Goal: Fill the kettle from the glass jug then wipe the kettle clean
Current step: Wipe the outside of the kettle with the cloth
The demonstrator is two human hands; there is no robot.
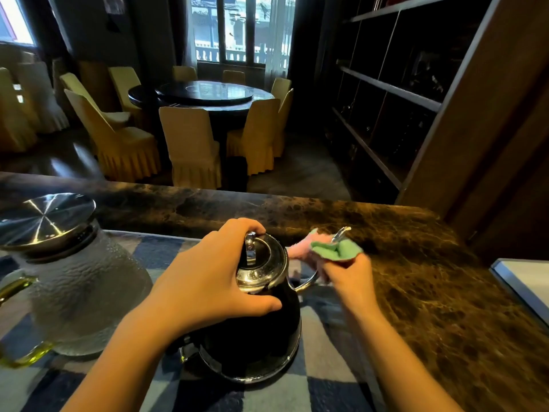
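A black kettle [255, 337] with a shiny steel lid and a thin curved spout stands on a blue-and-grey checked mat [323, 391]. My left hand [208, 281] grips the kettle's top, fingers curled over the lid and thumb against the body. My right hand [347, 278] holds a green-and-pink cloth [335, 249] wrapped round the upper part of the spout; the spout tip pokes out above the cloth. The textured glass jug [80, 292], with a steel lid and yellow-green handle, stands upright on the mat to the left of the kettle.
The mat lies on a dark marble counter [416, 292]. A pale tray edge [523, 281] shows at the far right. Beyond the counter are a round dining table [208, 93] with covered chairs and dark shelving [386, 84] on the right.
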